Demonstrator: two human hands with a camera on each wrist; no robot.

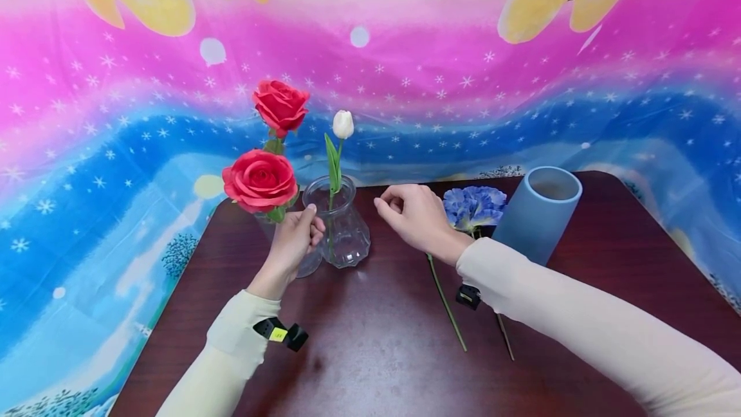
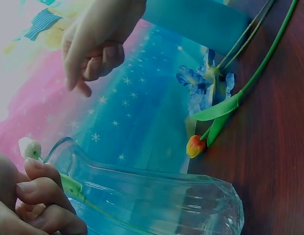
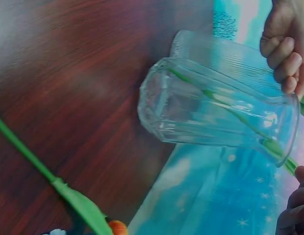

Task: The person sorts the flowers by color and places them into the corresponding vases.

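Note:
My left hand (image 1: 298, 237), fingers loosely curled, hovers beside the mouth of a clear glass vase (image 1: 350, 243). No object shows in its grasp. A white tulip (image 1: 343, 125) stands in that vase, its stem visible through the glass. Two red roses (image 1: 259, 180) rise behind the left hand from a ribbed glass vase (image 3: 215, 51), whose top the hand partly covers. To the right of the clear vase, my right hand (image 1: 413, 214) hangs in the air with loosely bent fingers. Nothing is seen in it, and a gap separates it from the white tulip.
A blue flower (image 1: 475, 206) lies on the dark wooden table (image 1: 370, 352), behind the right wrist. Near it lies an orange tulip (image 2: 195, 147) with a green stem. A tall blue vase (image 1: 535, 224) stands at the right. A patterned cloth (image 1: 359, 76) hangs behind the table.

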